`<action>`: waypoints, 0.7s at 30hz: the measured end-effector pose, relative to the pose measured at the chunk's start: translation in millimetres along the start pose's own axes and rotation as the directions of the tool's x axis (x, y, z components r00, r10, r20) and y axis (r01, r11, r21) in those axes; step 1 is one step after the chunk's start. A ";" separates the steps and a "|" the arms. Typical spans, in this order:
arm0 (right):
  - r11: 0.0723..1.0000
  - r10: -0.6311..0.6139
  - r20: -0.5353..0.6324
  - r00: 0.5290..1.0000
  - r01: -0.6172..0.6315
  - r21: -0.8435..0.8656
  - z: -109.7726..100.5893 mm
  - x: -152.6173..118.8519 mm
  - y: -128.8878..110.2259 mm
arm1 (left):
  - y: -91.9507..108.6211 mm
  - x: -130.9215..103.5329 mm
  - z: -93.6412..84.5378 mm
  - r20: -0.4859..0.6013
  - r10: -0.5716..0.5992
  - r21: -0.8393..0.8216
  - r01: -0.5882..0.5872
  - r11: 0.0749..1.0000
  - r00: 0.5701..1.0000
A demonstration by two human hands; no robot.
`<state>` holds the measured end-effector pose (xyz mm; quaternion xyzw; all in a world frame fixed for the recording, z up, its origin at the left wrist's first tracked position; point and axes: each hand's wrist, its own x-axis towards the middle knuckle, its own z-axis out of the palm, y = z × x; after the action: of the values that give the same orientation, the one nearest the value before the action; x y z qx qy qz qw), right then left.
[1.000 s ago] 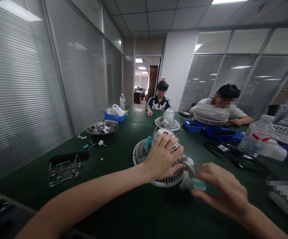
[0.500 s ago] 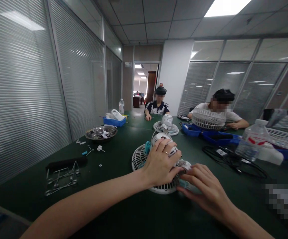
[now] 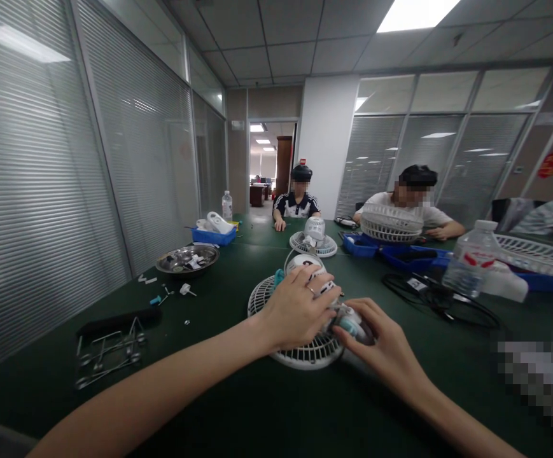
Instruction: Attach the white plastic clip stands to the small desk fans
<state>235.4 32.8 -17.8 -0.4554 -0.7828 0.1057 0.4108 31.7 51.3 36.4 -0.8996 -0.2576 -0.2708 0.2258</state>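
Note:
A white fan motor housing [image 3: 301, 261] sits on a round white fan grille [image 3: 307, 357] in front of me. My left hand [image 3: 299, 310] lies over the housing with its fingers wrapped around it, hiding most of its near side. At the housing's right end, my right hand [image 3: 380, 334] is closed on a small white and light-blue part [image 3: 349, 326]. Whether that part is joined to the housing cannot be made out. A teal piece [image 3: 279, 277] shows at the housing's left side.
A steel bowl [image 3: 168, 266] of small parts, a white fitting [image 3: 187, 290] and a folded wire stand [image 3: 109, 356] lie left. Right are a black cable [image 3: 441, 305], a water bottle [image 3: 471, 261] and blue trays [image 3: 403, 256]. Two people sit across the table, near another fan [image 3: 313, 245].
The right hand's fingers have curled further around the white and light-blue part, and its blue face has turned upward. My left hand stays on the housing. The view has swung slightly right.

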 end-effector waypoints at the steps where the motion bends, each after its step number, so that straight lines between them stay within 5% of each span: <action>1: 1.000 0.005 -0.017 1.000 -0.006 -0.008 1.4 -0.3 -0.1 | -1.2 -1.5 -1.6 0.002 0.010 -0.005 -0.010 1.000 1.000; 6: 0.998 0.064 -0.044 0.997 -0.064 -0.005 6.7 -1.5 -4.4 | 4.4 -22.7 -3.3 -0.044 0.016 -0.050 -0.019 0.999 0.999; 9: 0.996 0.045 0.045 0.998 -0.049 0.071 3.7 -4.0 -9.4 | 16.3 -40.3 -8.3 0.050 -0.105 -0.180 0.112 0.977 0.993; 13: 0.966 -0.072 0.224 0.972 0.012 0.258 -1.2 -12.6 -21.2 | 27.9 -55.6 -19.6 0.335 -0.323 -0.352 0.436 0.828 0.885; 17: 0.943 -0.156 0.327 0.932 0.042 0.329 -8.6 -7.6 -29.1 | 24.6 -59.3 -26.9 0.425 -0.503 -0.256 0.632 0.731 0.753; 19: 0.964 -0.135 0.282 0.950 0.061 0.258 -16.7 5.3 -18.9 | 18.3 -59.0 -30.0 0.406 -0.573 -0.154 0.671 0.725 0.712; 21: 0.992 -0.058 0.101 0.993 0.046 0.119 -25.8 20.4 6.4 | 9.5 -59.2 -33.5 0.404 -0.599 -0.082 0.680 0.729 0.691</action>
<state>253.5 47.3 6.4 -0.4041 -0.8072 0.1642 0.3979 -17.8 5.5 23.3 -0.8045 -0.5597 -0.1955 -0.0364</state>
